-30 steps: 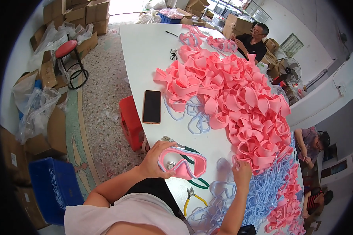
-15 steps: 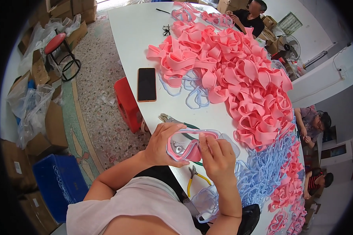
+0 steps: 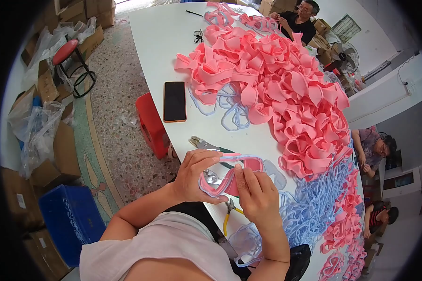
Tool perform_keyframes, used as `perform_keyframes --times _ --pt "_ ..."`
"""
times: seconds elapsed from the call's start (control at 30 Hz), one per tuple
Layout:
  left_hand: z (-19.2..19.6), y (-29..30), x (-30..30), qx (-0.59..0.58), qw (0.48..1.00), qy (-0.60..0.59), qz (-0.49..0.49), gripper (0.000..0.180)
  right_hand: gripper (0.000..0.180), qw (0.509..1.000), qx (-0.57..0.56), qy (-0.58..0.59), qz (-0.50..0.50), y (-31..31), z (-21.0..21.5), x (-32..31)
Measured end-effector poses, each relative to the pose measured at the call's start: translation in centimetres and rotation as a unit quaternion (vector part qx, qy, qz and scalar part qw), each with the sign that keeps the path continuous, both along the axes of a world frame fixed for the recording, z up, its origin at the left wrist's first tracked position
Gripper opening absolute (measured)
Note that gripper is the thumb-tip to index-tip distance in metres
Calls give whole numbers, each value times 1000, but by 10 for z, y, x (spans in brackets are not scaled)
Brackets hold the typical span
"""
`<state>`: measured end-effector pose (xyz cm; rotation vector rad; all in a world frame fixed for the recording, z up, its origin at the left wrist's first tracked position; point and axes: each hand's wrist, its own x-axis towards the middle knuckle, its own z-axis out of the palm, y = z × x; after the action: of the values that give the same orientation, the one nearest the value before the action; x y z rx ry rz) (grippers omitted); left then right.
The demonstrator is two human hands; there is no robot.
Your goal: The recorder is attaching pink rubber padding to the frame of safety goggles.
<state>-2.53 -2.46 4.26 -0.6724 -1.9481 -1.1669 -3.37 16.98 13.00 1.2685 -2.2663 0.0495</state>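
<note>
Between my hands, over the table's near edge, is a goggle-shaped ring of pale blue rim and pink foam strip (image 3: 254, 164). My left hand (image 3: 192, 174) is closed round its left end. The thumb and fingers of my right hand (image 3: 259, 193) pinch its right side, at the near edge. Locking pliers (image 3: 202, 143) lie behind and beneath the ring, partly seen through its opening. Nearer me, below my right hand, rest yellow-handled cutters (image 3: 227, 218). A clear, pale bluish piece (image 3: 274, 175) lies beside my right fingers.
A big heap of pink foam strips (image 3: 286, 93) covers the right of the white table (image 3: 152, 51), with tangled pale blue rims (image 3: 309, 206) nearer me. A phone (image 3: 175, 101) lies left. A red stool (image 3: 151, 124) and blue bin (image 3: 71, 225) stand beside the table. Other people sit opposite.
The ring has shifted and turned slightly in my hands, and its pink foam shows more at the far right side. My right thumb has moved slightly lower and left.
</note>
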Motion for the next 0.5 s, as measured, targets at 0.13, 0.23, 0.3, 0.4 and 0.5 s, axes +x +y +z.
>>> perform_keyframes --times 0.13,0.23,0.3,0.4,0.5 --pt "1 2 -1 -2 1000 6 -4 95 50 1000 -12 -1 4 0 -3 -2" --pt "-5 4 -1 36 999 15 -11 84 50 999 -28 -26 2 -1 -3 0" --pt "-7 3 0 32 999 35 -12 76 51 998 -42 -49 -2 -2 -3 1" --pt "-8 3 0 20 999 45 -10 71 50 996 -57 -72 1 -1 -4 1" --pt "-8 3 1 13 998 53 -12 68 51 991 -77 -112 1 0 -7 0"
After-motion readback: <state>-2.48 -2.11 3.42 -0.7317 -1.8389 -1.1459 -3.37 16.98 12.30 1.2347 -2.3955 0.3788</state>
